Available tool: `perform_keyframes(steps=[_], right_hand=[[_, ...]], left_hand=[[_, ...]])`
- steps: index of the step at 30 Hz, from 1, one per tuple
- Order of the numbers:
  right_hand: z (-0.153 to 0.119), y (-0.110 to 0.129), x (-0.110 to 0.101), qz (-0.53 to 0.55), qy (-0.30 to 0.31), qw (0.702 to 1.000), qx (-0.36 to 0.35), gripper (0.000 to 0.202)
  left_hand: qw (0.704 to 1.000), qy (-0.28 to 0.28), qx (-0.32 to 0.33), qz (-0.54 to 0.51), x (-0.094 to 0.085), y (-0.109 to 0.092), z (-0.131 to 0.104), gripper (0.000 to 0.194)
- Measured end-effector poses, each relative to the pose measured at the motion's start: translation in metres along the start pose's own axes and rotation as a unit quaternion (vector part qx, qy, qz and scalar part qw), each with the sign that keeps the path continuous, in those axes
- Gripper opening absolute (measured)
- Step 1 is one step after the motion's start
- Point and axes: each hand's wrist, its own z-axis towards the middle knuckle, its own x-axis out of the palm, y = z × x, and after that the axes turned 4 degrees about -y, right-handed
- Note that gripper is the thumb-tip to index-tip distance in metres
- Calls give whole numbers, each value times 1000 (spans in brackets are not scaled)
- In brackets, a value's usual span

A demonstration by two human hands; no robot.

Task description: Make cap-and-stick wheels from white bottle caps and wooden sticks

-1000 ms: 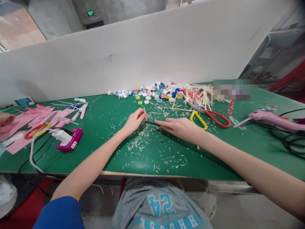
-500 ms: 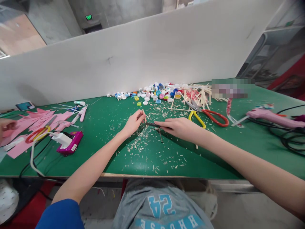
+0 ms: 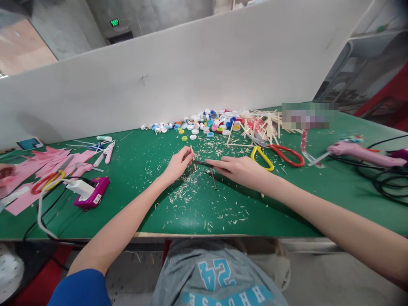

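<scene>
My left hand point(image 3: 177, 165) is closed on a short wooden stick point(image 3: 191, 149), pinching it nearly upright between thumb and fingers. Wrapped in my right hand point(image 3: 236, 169) is a slim dark knife point(image 3: 201, 163), pointing left. Its front end meets the stick right beside my left fingertips. A thin brownish rod with a dark end point(image 3: 214, 180) lies below the knife. Pale wood shavings point(image 3: 182, 193) are scattered over the green table point(image 3: 137, 180) around and under both hands.
Coloured bottle caps point(image 3: 204, 123) and a heap of wooden sticks point(image 3: 270, 127) lie at the back. Large scissors point(image 3: 287, 155) rest beyond my right forearm; a pink glue gun point(image 3: 363, 153) is far right. At left are pink paper point(image 3: 25, 174), a purple power strip point(image 3: 94, 193) and another person's hand point(image 3: 6, 172).
The view has shifted slightly. My hands keep nearly the same place, with the knife still against the stick. The other person's hand at the left edge has moved a little.
</scene>
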Motion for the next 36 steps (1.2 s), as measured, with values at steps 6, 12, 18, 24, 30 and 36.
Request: perform_keyframes(steps=[6,12,18,24,30,36], right_hand=[[1,0,2,-27,15,999,-13,52],[1,2,2,-54,17,998,-8,54],[1,4,2,-50,30,998,-15,52],[0,4,1,-54,42,997,-24,51],[2,6,0,-65,43,997,-14,52],[2,5,0,-64,56,996,-27,50]], left_hand=[[1000,-5,-2,12,0,-2,-1,21],[999,-10,-3,37,-3,-5,-1,20],[999,-13,-9,37,-3,-7,-1,17],[999,-14,-6,31,-2,-5,0,17],[999,-14,-2,30,-2,-2,0,18],[999,-17,5,31,-1,0,0,18]])
